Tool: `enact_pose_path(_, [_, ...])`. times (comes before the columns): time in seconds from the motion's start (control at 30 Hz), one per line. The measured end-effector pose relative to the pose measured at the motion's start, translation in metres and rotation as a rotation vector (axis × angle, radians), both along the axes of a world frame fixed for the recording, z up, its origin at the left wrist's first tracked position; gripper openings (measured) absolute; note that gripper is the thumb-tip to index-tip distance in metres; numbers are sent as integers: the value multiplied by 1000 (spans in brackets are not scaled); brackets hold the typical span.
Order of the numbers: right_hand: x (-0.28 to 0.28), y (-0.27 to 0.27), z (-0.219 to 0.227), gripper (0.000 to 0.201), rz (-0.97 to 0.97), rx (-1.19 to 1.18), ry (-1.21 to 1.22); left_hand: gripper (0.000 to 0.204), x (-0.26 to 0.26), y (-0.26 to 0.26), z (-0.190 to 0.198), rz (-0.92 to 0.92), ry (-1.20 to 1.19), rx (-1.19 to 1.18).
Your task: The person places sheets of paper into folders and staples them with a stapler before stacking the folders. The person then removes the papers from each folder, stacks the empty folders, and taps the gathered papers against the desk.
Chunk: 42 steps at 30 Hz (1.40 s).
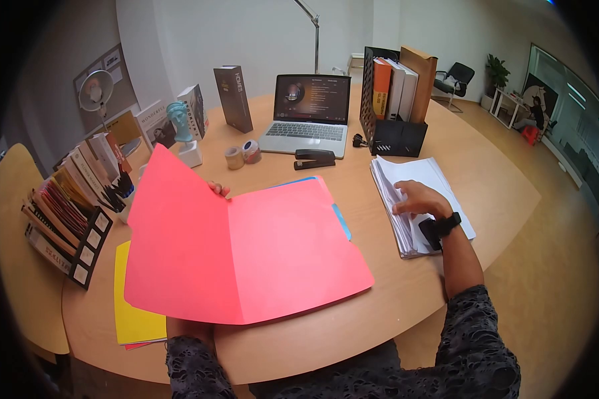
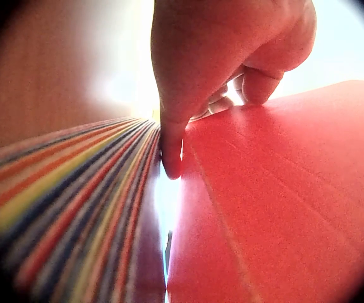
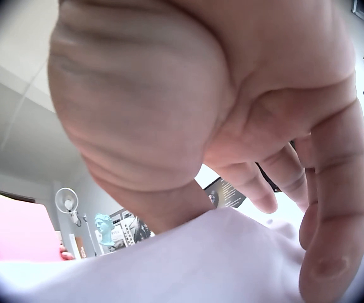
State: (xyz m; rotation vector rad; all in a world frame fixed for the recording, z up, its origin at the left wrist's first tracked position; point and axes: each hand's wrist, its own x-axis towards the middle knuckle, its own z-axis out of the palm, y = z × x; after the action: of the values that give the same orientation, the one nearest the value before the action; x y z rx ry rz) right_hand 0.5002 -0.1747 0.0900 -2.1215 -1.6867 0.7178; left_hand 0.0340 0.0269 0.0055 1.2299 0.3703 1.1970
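Observation:
A pinkish-red file folder [image 1: 299,249] lies open on the table, its left cover [image 1: 180,246] raised. My left hand [image 1: 218,189] is mostly behind that cover, with fingertips curled over its far edge near the fold. In the left wrist view, the left hand [image 2: 232,57] grips the red cover [image 2: 283,189], one finger reaching down beside many coloured folder edges [image 2: 74,214]. At the right, my right hand [image 1: 422,201] is over a stack of white paper [image 1: 439,176]. The right wrist view shows the right hand's [image 3: 232,95] thumb tip hidden behind a bulging white sheet [image 3: 194,259].
A yellow folder [image 1: 136,299] lies partly under the raised cover. Behind are tape rolls [image 1: 235,157], a black stapler [image 1: 314,159], an open laptop [image 1: 306,120] and a black file holder [image 1: 398,138] with books. A book rack [image 1: 86,249] and blue bust [image 1: 180,123] stand left.

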Motion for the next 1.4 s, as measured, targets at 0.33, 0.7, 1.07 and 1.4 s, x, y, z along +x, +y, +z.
enact_pose_path(0.33, [14, 6, -13, 70, 75, 68, -131, 37, 4, 2, 1, -17, -40, 4])
enact_pose_path(0.7, [-26, 8, 3, 59, 4, -157, -422, 36, 10, 9, 2, -35, -88, 9])
enact_pose_path(1.07, [-38, 6, 5, 76, 21, -6, -296, 35, 2, 5, -6, -48, -169, 23])
enact_pose_path(1.4, [-11, 7, -13, 63, 142, 196, -349, 33, 11, 9, -4, -59, -239, 32])
